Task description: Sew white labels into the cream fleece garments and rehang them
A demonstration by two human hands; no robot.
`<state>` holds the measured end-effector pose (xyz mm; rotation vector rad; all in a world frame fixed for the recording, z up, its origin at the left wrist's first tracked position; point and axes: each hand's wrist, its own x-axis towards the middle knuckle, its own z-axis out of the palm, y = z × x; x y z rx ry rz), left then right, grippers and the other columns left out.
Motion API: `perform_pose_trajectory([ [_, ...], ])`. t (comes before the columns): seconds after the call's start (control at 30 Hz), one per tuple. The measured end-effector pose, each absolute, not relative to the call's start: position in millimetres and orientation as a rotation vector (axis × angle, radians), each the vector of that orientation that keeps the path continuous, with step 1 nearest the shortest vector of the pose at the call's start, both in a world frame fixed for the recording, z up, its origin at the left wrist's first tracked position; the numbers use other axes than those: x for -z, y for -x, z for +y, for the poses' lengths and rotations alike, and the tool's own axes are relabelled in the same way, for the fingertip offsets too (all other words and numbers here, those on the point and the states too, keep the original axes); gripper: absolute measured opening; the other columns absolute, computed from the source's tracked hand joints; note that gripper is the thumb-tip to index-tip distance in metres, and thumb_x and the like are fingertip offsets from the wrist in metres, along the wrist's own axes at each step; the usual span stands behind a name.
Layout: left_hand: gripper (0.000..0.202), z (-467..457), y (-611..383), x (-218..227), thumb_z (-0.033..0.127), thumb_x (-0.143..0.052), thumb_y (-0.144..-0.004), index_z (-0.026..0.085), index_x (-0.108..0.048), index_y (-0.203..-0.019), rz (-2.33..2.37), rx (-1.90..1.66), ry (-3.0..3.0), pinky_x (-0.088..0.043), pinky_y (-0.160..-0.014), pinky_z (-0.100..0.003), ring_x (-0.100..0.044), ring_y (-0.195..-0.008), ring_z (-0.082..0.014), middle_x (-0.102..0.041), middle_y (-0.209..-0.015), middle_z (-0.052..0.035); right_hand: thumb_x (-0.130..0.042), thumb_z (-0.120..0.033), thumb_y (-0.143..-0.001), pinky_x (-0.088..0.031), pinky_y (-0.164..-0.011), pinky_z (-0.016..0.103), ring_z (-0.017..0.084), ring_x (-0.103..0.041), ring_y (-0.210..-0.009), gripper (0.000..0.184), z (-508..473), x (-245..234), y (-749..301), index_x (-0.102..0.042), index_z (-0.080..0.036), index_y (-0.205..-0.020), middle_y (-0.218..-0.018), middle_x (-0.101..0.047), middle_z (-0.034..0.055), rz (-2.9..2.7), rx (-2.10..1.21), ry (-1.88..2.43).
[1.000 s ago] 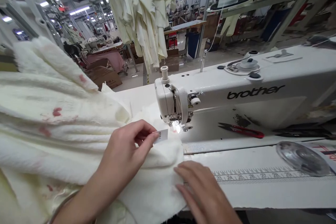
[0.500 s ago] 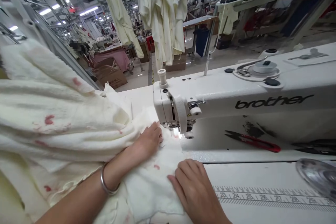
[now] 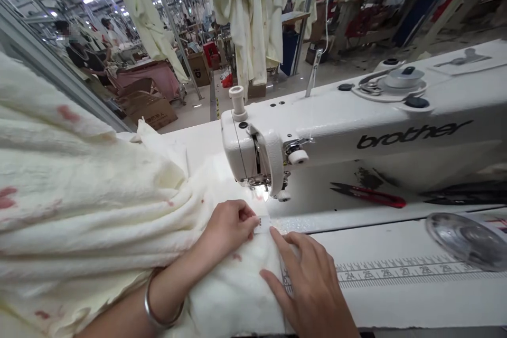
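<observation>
A cream cloth with reddish marks (image 3: 130, 216) is heaped on the left and runs flat up to the needle area of a white sewing machine (image 3: 340, 132). On the cloth, just in front of the lit presser foot, my left hand (image 3: 232, 224) pinches a small white label (image 3: 263, 224) between thumb and fingertips. A silver bangle circles that wrist. My right hand (image 3: 311, 280) lies at the cloth's right edge with thumb and fingers spread. Its index fingertip is close to the label's right end; whether it touches is unclear.
Red-handled thread snips (image 3: 368, 195) lie beneath the machine arm, with dark scissors (image 3: 467, 193) further right. A clear round dish (image 3: 467, 240) stands by the printed ruler (image 3: 396, 272). Cream garments (image 3: 253, 21) hang behind the machine. A person (image 3: 85, 55) is in the left background.
My left hand has drawn back from beside the presser foot and now pinches a visible white label. My right index finger has stretched toward it. The camera view has shifted slightly.
</observation>
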<state>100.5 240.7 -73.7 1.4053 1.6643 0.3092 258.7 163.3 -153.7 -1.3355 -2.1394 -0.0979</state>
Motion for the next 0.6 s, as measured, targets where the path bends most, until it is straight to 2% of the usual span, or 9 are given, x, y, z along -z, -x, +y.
perform_pose_trajectory([
  [0.13, 0.007, 241.0, -102.2, 81.5, 0.021, -0.056, -0.076, 0.017, -0.059, -0.072, 1.711, -0.274, -1.301, -0.037, -0.030, -0.018, -0.054, -0.052, -0.0137, -0.058, -0.060, 0.0014, -0.040, -0.039, -0.098, -0.041, -0.081, 0.041, 0.030, -0.048, -0.103, 0.044, 163.7, 153.8, -259.2, -0.050, -0.010, -0.130, -0.112, -0.046, 0.0165, -2.166, 0.058, 1.348],
  [0.27, 0.009, 238.5, -104.0, 80.7, 0.023, -0.055, -0.077, 0.016, -0.060, -0.075, 1.721, -0.294, -1.320, -0.037, -0.027, -0.017, -0.053, -0.053, -0.0136, -0.057, -0.062, 0.0003, -0.041, -0.039, -0.098, -0.043, -0.079, 0.041, 0.030, -0.047, -0.103, 0.045, 163.1, 153.3, -259.9, -0.049, -0.012, -0.132, -0.113, -0.045, 0.0164, -2.179, 0.013, 1.352],
  [0.4, 0.011, 235.6, -104.5, 82.9, 0.026, -0.056, -0.078, 0.016, -0.060, -0.076, 1.732, -0.315, -1.370, -0.036, -0.031, -0.018, -0.052, -0.054, -0.0132, -0.058, -0.064, -0.0001, -0.042, -0.037, -0.097, -0.043, -0.079, 0.042, 0.030, -0.047, -0.104, 0.043, 163.2, 153.4, -259.8, -0.050, -0.013, -0.131, -0.113, -0.045, 0.0160, -2.183, -0.008, 1.353],
  [0.6, 0.015, 229.8, -102.9, 90.4, 0.028, -0.053, -0.079, 0.017, -0.060, -0.072, 1.746, -0.378, -1.572, -0.041, -0.049, -0.021, -0.055, -0.060, -0.0133, -0.060, -0.066, 0.0003, -0.042, -0.036, -0.097, -0.044, -0.079, 0.043, 0.030, -0.046, -0.104, 0.042, 163.1, 153.7, -260.6, -0.050, -0.012, -0.131, -0.113, -0.044, 0.0163, -2.185, -0.040, 1.364],
])
